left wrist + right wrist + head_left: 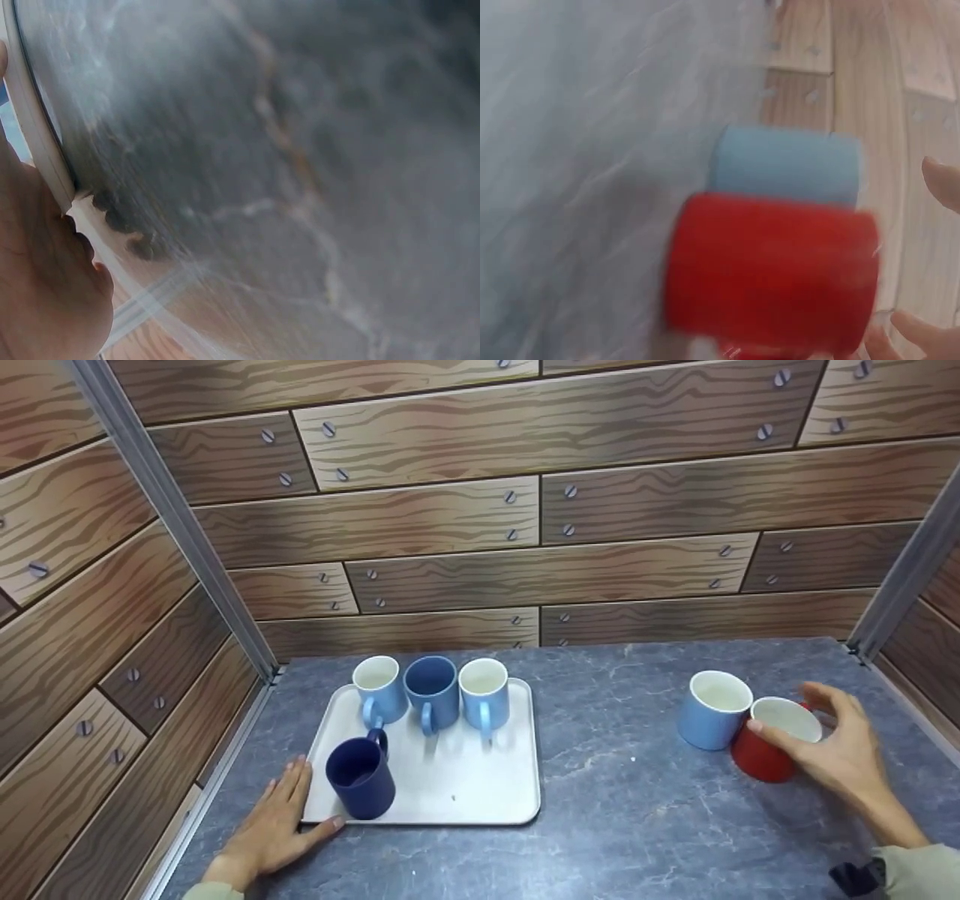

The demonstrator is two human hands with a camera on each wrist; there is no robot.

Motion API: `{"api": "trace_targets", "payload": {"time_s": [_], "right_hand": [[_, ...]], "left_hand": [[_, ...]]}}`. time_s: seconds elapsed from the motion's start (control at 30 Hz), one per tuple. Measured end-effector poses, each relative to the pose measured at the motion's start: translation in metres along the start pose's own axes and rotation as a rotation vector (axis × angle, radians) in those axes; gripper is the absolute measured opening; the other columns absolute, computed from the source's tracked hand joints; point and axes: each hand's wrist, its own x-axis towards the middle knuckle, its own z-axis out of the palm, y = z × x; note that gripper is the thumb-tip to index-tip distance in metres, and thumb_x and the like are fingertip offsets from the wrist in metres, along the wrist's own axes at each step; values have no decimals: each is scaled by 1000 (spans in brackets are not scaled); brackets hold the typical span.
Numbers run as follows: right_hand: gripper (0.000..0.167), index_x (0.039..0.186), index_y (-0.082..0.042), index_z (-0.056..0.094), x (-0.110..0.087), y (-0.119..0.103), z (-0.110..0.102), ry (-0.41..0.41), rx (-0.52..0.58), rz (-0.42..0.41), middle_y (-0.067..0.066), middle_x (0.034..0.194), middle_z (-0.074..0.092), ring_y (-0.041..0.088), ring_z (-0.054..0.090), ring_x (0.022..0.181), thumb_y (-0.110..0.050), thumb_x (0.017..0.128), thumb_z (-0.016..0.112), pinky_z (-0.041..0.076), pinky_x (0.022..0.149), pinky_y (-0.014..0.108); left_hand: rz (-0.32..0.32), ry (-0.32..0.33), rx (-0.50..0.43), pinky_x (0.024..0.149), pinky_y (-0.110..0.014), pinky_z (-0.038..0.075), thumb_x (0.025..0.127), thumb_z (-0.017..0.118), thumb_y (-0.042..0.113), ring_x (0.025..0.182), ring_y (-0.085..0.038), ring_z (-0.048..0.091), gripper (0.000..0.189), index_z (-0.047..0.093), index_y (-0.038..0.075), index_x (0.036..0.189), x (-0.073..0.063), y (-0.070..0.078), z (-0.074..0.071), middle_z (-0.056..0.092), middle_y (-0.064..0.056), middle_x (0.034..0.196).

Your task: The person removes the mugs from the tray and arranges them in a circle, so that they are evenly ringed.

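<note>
My left hand (270, 825) lies flat, fingers stretched along the left side of a white tray (427, 810), its thumb at the tray's near edge. Closest to it on the tray is a navy mug (364, 784), handle pointing away. My right hand (840, 742) is spread over a red mug (765, 754) with a white inside. The thumb overlaps its rim, while the other fingers extend past its far right side. In the right wrist view, the fingertips (945, 184) appear apart from the red mug. Right beside it stands a light blue mug (709, 720).
At the back of the tray is a row of mugs: a light blue one (382, 697), a medium blue one (442, 705) and another light blue one (487, 709). Wood-patterned walls (465, 510) enclose the grey marbled table (600, 825) at the back and sides.
</note>
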Motion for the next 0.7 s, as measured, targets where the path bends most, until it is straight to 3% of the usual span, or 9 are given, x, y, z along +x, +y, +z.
{"api": "trace_targets", "payload": {"time_s": [0.1,0.17,0.4,0.47,0.57,0.7], "right_hand": [[90,151,3,53,0,-19,9,16,28,-90,26,146,56,27,51,125,-26,78,97,32,95,10],[89,149,3,55,-1,-31,18,16,49,-157,26,144,58,34,50,128,-23,75,98,30,98,10],[80,144,2,59,-5,-75,56,-88,188,-291,19,139,65,-7,49,122,-15,76,97,37,101,11],[80,143,1,59,-6,-87,67,-125,211,-313,18,140,66,-9,49,123,-16,75,97,39,103,13],[81,144,0,59,-7,-105,82,-184,227,-333,18,142,66,-1,52,126,-19,76,98,39,105,17],[84,146,0,58,-10,-128,100,-246,254,-366,17,144,66,23,57,132,-21,75,98,40,107,23]], "left_hand": [[3,2,3,129,-65,24,96,65,69,160,-49,26,110,30,-10,163,0,1,0,27,-30,172],[4,3,4,129,-65,24,96,65,69,160,-49,26,109,31,-11,162,-1,1,0,27,-30,172],[7,-1,-2,129,-65,25,96,65,69,159,-49,27,110,31,-11,162,-1,2,-1,28,-31,171],[10,3,-4,129,-66,25,95,66,68,159,-50,28,109,31,-11,162,-1,2,-1,28,-31,171],[12,1,-1,129,-65,25,96,66,68,159,-50,28,109,30,-11,162,0,2,-1,28,-31,171],[4,-7,1,129,-65,25,96,64,69,160,-49,27,110,30,-11,163,1,1,-2,27,-30,172]]}}
